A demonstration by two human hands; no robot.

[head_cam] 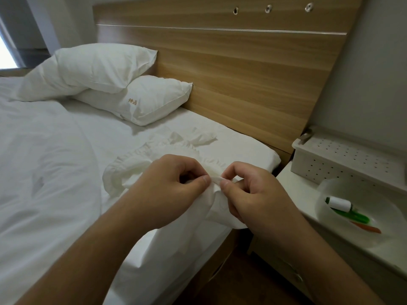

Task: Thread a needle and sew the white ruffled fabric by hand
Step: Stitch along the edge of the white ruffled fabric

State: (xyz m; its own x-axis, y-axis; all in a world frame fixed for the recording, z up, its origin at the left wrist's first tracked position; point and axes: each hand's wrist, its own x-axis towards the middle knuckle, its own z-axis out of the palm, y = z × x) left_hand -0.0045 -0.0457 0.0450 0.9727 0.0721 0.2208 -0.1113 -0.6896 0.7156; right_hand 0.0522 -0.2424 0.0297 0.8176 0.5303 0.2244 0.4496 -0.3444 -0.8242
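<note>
Two hands, the left hand (174,186) and the right hand (253,194), pinch the white ruffled fabric (141,164) at the bed (66,172) edge with curled fingers (203,180), and it could slip if they let go because it hangs off.

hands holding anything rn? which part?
Both hands pinch the white ruffled fabric at a fold of its near edge: left hand and right hand, thumb against fingers, close together. No needle or thread can be made out.
</note>
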